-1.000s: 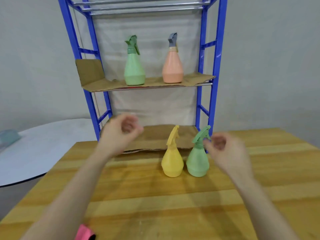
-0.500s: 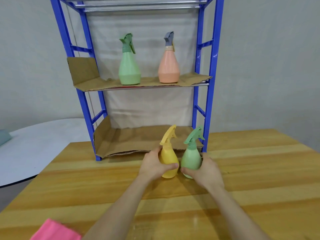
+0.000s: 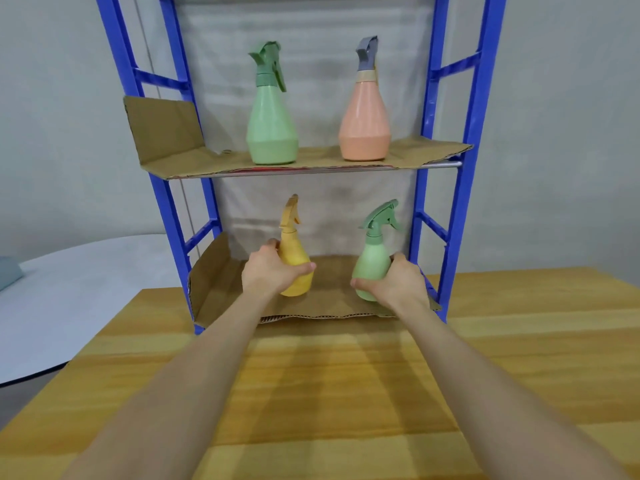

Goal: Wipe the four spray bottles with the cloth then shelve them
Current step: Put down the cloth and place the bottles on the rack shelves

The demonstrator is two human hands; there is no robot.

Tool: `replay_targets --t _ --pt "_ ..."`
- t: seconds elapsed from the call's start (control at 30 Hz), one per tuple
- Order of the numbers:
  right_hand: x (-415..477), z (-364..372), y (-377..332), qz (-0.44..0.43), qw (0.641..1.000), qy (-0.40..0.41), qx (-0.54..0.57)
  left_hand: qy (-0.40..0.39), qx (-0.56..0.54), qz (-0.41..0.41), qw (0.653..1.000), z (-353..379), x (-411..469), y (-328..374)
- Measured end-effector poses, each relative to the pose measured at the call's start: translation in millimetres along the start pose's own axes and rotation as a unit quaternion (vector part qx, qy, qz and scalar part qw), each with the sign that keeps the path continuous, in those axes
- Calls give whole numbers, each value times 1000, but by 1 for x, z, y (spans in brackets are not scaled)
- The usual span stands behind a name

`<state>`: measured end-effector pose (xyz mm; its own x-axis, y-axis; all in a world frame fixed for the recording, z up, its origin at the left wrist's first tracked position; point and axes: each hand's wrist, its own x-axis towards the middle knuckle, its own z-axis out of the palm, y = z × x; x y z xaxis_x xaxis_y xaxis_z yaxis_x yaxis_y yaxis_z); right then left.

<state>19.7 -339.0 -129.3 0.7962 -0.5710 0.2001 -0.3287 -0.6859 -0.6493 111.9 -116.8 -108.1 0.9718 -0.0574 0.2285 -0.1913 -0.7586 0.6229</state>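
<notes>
Holding one small bottle in each hand, the person reaches into the bottom of the blue rack (image 3: pixel 460 202). The left hand (image 3: pixel 268 273) has its fingers and thumb curled round the fat belly of the yellow bottle (image 3: pixel 294 258). The right hand (image 3: pixel 398 284) is wrapped the same way round the little green bottle (image 3: pixel 374 261). Both bottles stand up straight, well apart, low over the cardboard on the lower shelf (image 3: pixel 332 299). I cannot tell if they touch it yet.

They look like hard, smooth plastic, so they may be a bit slippery. They seem light, since one hand lifts each with ease, but I cannot see if there is water inside. The wide belly is the best place to hold. The thin neck and the trigger on top look easier to snap or squeeze by mistake.

A moment ago these two bottles stood side by side on the wooden table (image 3: pixel 346 393), in front of the rack. Now they are in the rack and spread apart. The pink cloth that showed at the near edge is out of sight now. The big green bottle (image 3: pixel 272 129) and the peach bottle (image 3: pixel 365 126) stand on the upper shelf (image 3: pixel 194 166), just as before.
</notes>
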Motion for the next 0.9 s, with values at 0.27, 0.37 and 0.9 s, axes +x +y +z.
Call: replay_targets --t 0.27,0.37,0.9 --pt "20 37 8 1 1000 14 -25 -4 21 -18 1000 36 23 -27" --pt "17 29 3 18 999 -23 -43 -25 15 -23 999 30 22 -28" --pt "-50 -159 -98 -36 929 -261 -260 -56 -14 66 996 -133 -61 23"
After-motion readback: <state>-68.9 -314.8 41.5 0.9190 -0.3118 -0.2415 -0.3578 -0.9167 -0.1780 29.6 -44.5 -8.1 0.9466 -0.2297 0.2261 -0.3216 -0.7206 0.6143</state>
